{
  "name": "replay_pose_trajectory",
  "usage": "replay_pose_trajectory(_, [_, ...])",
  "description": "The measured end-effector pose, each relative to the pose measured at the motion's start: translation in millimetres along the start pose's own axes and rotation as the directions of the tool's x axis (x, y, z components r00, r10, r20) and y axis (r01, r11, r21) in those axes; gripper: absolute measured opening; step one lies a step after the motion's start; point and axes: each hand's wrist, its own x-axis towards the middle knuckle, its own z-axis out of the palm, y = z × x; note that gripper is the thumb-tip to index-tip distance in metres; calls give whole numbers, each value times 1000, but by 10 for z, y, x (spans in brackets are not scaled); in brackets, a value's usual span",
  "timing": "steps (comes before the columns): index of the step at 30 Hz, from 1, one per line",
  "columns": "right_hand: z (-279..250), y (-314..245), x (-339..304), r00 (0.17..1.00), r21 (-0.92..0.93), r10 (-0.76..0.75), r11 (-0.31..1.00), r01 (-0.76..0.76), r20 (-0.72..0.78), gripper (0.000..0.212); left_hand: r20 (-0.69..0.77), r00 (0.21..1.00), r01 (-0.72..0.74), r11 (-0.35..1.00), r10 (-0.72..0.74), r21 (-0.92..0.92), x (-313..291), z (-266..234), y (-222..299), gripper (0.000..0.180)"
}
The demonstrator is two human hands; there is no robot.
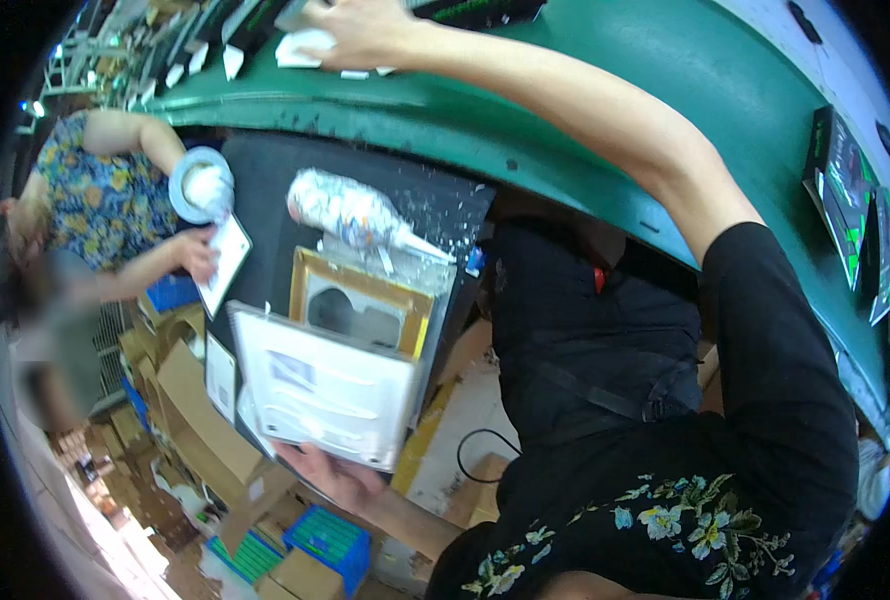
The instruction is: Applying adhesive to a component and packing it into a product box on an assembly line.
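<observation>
My left hand (333,478) grips a flat white rectangular panel (335,385) by its lower edge. The panel has a moulded surface and a pale grey patch, and it tilts over the dark table. Under its far edge a yellow-brown frame (365,275) partly shows. My right hand (360,32) reaches far across the green table, its fingers blurred and partly cut off by the top edge. Beside those fingers is a white folded piece (305,48); whether they grip it is unclear. A stuffed clear plastic bag (350,208) lies on the dark table, past the frame.
At left, a co-worker in a floral top holds a white panel (227,262) near a blue-rimmed bowl (202,185). Black-and-green boxes (845,190) lie at the right of the green table (615,75). Cardboard boxes (200,400) and a blue crate (330,545) stand below left.
</observation>
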Motion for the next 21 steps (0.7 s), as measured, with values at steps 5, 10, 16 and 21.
replay_pose_trajectory(5, [-409,1238,-450,879,-440,364,874,-208,308,71,147,982,133,983,-115,-123,-149,808,-176,64])
replay_pose_trajectory(10, [-1278,1569,-1452,924,-281,35,956,79,380,75,354,904,322,926,-238,-199,-250,1623,-408,60])
replay_pose_trajectory(16, [-2149,1971,-2522,945,-401,317,878,-260,82,52,515,755,507,860,-405,-68,-11,2395,-900,55])
replay_pose_trajectory(21, [-2162,1935,-2645,869,-511,489,729,-456,-79,52,615,671,520,854,-415,8,139,2779,-1127,53])
